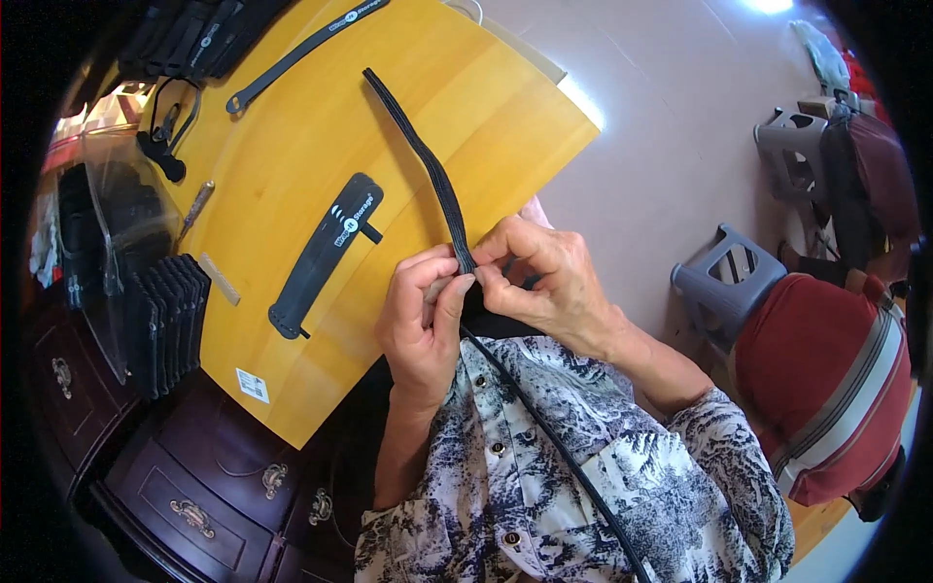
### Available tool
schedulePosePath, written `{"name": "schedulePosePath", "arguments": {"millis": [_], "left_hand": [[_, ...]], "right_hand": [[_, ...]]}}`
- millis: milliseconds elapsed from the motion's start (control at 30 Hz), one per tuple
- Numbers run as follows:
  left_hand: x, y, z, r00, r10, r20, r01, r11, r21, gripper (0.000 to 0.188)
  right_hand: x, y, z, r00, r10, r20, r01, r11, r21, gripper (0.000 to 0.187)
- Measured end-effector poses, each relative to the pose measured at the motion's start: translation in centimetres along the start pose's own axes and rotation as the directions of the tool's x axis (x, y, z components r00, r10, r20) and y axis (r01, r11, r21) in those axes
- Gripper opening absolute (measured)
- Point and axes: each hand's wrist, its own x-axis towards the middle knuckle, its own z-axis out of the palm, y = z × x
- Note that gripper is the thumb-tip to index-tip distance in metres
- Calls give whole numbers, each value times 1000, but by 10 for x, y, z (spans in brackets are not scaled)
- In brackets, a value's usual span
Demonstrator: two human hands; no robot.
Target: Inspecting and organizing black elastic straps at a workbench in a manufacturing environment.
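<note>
A long black woven strap reaches from the tabletop to the near edge of the table, where both hands hold its near end. My left hand pinches that end between thumb and fingertips. From the other side, my right hand grips the same spot with thumb and forefinger, its other fingers curled. The strap's tip is partly hidden by the fingers. On the table left of the strap lies a wide black strap with white printing and a short side tab. Farther off rests a narrow black strap with a rounded, holed end.
The yellow wooden table holds a screwdriver-like tool, a paper label and stacked black straps. Dark drawers stand below left. A grey stool and a person in red are at right. A black cord crosses my shirt.
</note>
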Motion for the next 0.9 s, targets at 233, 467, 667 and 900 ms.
{"name": "schedulePosePath", "arguments": {"millis": [233, 467, 667, 900], "left_hand": [[2, 1, -1, 995, 71, 72, -83, 979, 184, 14], [1, -3, -3, 994, -90, 56, 91, 995, -25, 10], [3, -3, -8, 995, -94, 39, 101, 954, -283, 12], [7, 6, -16, 987, -111, 119, 135, 967, -218, 10]], "right_hand": [[2, -5, 2, 999, 35, -21, -34, 999, 36, 12], [5, 3, -3, 980, 177, 87, -187, 974, 131, 7], [7, -3, -11, 975, 123, 185, -149, 980, 131, 12], [5, -14, -12, 989, -86, 120, 99, 989, -106, 16]]}}
